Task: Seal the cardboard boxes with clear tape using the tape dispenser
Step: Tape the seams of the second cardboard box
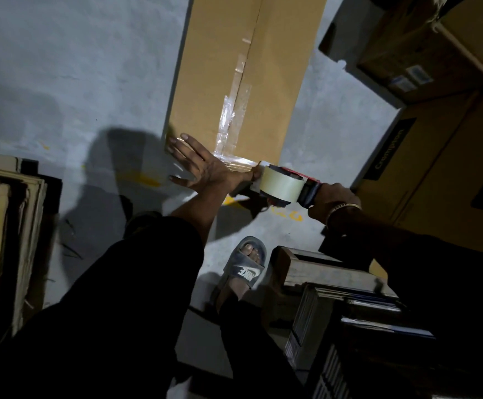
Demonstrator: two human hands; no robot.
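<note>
Two hands work the near end of a long cardboard box lying on the floor at twelve o'clock. Left hand, fingers spread flat, presses fresh clear tape onto the box's end edge. Right hand, at three o'clock, grips the handle of the tape dispenser, which touches the box's near right corner. Step in hand: taping across the end, the centre seam apparently already taped. Next move probably calls for tearing the strip on the blade, then smoothing it down.
</note>
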